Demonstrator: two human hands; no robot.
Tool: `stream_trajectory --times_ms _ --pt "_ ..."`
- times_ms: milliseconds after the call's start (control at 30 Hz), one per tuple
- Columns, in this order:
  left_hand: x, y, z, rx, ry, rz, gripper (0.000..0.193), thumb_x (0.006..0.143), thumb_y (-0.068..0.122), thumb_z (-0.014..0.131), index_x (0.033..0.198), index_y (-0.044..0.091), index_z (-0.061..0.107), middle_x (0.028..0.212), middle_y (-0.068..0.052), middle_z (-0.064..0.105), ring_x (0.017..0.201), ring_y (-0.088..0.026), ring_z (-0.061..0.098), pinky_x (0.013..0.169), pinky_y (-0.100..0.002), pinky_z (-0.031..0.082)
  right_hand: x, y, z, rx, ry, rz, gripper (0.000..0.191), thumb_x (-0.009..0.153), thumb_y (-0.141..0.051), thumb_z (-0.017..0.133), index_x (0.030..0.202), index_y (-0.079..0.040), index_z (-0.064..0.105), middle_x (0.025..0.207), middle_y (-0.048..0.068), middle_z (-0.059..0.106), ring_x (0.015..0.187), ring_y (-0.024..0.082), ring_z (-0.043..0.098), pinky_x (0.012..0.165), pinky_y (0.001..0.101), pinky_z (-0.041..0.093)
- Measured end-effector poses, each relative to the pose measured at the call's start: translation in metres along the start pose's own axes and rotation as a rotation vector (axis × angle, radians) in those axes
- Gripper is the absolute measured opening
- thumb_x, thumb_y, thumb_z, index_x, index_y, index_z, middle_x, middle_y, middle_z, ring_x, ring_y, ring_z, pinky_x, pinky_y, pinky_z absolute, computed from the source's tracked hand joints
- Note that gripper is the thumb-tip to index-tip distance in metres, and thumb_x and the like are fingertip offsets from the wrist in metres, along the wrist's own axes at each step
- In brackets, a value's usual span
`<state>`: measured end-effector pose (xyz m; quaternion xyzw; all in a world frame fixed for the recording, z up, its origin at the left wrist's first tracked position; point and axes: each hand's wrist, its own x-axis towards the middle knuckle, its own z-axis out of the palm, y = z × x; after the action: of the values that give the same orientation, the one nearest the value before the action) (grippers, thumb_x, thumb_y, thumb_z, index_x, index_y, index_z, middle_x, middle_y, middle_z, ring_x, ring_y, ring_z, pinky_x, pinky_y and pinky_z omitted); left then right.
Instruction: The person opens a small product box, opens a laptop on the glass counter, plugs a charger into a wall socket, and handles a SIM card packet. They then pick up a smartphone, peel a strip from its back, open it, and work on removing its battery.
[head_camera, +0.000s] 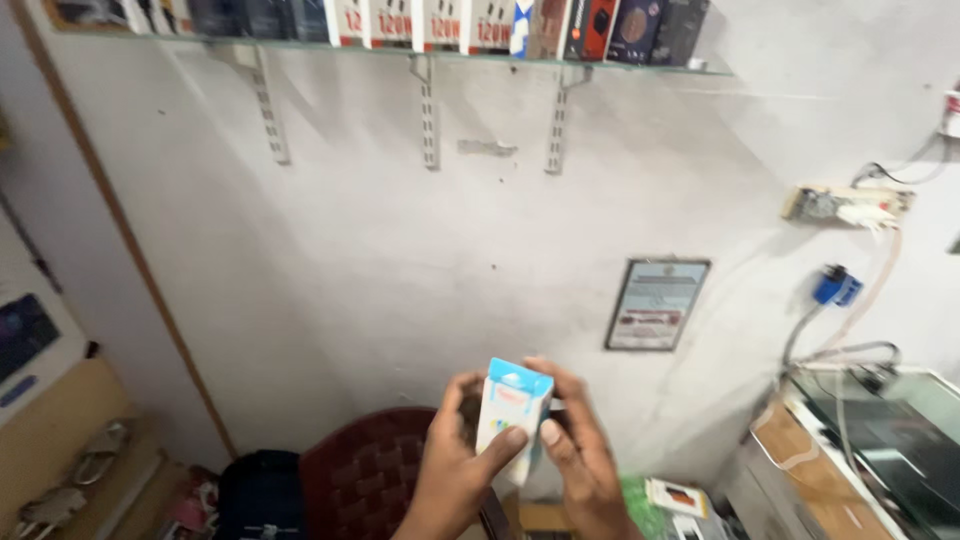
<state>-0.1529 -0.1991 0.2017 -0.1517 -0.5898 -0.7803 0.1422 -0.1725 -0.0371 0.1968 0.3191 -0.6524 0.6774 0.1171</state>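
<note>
Both my hands hold up a small white and blue carton box (512, 408) in front of a white wall, low in the middle of the head view. My left hand (455, 470) wraps it from the left, thumb across its front. My right hand (578, 455) grips its right side, fingers curled behind the top. The box stands upright, tilted slightly.
A glass wall shelf (430, 48) with several boxed goods runs along the top. A framed paper (656, 304) hangs on the wall. A dark red chair (365, 470) stands below my hands. Cables, a socket board (845, 205) and a counter (850, 470) are at the right.
</note>
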Motion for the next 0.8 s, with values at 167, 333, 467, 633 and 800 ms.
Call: stream_trajectory --times_ms 167,333,467,633,800 --pt "-0.006 -0.008 0.036 -0.046 -0.032 -0.066 0.054 0.089 0.022 0.07 0.138 0.002 0.056 0.115 -0.011 0.075 0.108 -0.017 0.07 0.094 -0.032 0.056 -0.02 0.006 -0.021 -0.056 0.161 0.007 0.069 0.093 -0.023 0.066 0.155 -0.005 0.041 0.128 0.013 0.059 0.115 0.02 0.061 0.098 0.0343 0.052" --pt "0.0 -0.022 0.065 -0.062 -0.125 -0.098 0.054 0.091 0.018 0.071 0.14 0.0 0.058 0.108 -0.011 0.075 0.1 -0.015 0.07 0.087 -0.03 0.058 -0.035 0.005 -0.068 0.038 0.264 0.064 0.062 0.093 -0.014 0.066 0.15 -0.003 0.045 0.125 0.013 0.064 0.112 0.019 0.063 0.097 0.0337 0.051" --pt "0.025 -0.031 0.101 0.043 -0.101 0.0 0.051 0.088 0.015 0.077 0.133 -0.004 0.062 0.104 -0.01 0.074 0.096 -0.014 0.07 0.084 -0.03 0.06 -0.018 0.009 -0.117 0.077 0.277 0.078 0.052 0.093 -0.013 0.067 0.14 0.001 0.052 0.122 0.014 0.069 0.11 0.02 0.065 0.095 0.0343 0.053" --pt "0.053 -0.055 0.157 0.098 -0.048 0.048 0.05 0.086 0.015 0.078 0.13 -0.004 0.063 0.104 -0.01 0.073 0.094 -0.012 0.068 0.077 -0.031 0.06 -0.001 0.026 -0.188 0.098 0.2 -0.001 0.049 0.095 -0.014 0.068 0.139 0.003 0.052 0.125 0.013 0.067 0.115 0.018 0.063 0.1 0.0334 0.05" --pt "0.087 -0.089 0.213 -0.211 -0.087 -0.041 0.048 0.095 0.019 0.067 0.136 -0.005 0.063 0.108 -0.009 0.073 0.097 -0.013 0.069 0.086 -0.028 0.058 0.026 0.036 -0.262 0.279 0.056 -0.125 0.049 0.099 -0.015 0.065 0.143 0.003 0.053 0.129 0.013 0.065 0.119 0.019 0.062 0.105 0.0341 0.051"
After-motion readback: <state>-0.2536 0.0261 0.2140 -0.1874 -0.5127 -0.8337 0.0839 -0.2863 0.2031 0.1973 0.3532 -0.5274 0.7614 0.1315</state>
